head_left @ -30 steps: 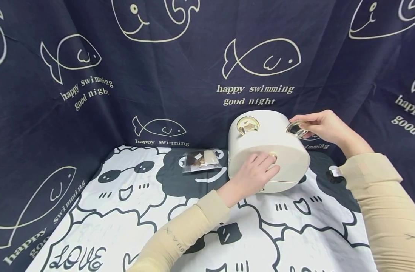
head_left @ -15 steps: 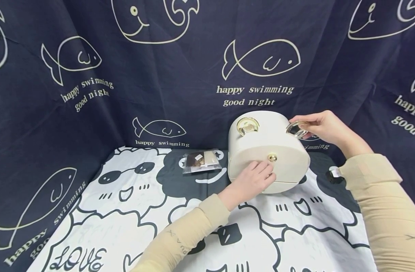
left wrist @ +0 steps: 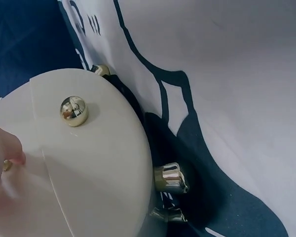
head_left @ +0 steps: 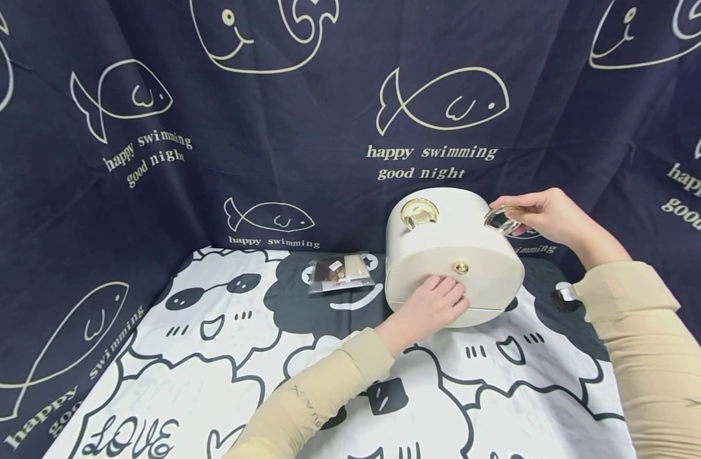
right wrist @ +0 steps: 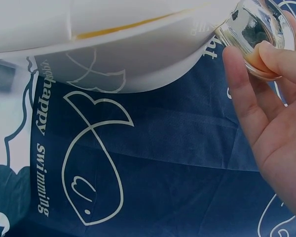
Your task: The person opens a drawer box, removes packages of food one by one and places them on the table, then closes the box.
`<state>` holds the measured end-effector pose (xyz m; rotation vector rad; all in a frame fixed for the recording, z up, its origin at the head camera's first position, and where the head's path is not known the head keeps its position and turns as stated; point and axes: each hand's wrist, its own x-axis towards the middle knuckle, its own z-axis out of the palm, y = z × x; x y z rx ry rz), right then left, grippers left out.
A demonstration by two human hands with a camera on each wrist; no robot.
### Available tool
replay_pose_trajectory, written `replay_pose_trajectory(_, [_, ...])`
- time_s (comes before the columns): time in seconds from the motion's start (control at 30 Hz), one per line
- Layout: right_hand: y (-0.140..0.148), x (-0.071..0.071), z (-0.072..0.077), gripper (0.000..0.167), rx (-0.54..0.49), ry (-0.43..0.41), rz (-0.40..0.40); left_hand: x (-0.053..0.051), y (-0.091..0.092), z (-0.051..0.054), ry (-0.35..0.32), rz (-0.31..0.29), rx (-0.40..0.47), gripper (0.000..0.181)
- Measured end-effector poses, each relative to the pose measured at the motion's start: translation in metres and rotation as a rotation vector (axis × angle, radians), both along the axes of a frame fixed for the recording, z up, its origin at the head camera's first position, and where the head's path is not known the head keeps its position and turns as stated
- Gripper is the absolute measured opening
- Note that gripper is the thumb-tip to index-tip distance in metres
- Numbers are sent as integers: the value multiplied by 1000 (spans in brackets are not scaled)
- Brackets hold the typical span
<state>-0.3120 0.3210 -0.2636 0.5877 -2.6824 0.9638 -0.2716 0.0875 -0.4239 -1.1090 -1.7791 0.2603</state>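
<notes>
Pinching a shiny gold ring on the white box with thumb and fingers, our right hand is holding on at its right side. We are curling the fingers of our left hand round a little gold knob low on the front. The box is sitting on the surface, near the dark blue fish cloth. A clear packet is lying left of it.
</notes>
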Motion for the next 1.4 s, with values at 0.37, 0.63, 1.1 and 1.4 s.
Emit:
replay_pose_trajectory(0.37, [1,0,0,26,3,-12,-2,9,7,7,-61,99,-19,45])
replay_pose_trajectory(0.63, [2,1,0,26,9,-21,-5,11,8,8,-88,106,-24,36])
replay_pose_trajectory(1.1, [1,0,2,26,13,-28,-18,7,7,5,-83,55,-27,41])
replay_pose_trajectory(1.4, [-1,1,1,26,11,-21,-28,8,5,5,-112,37,-40,26])
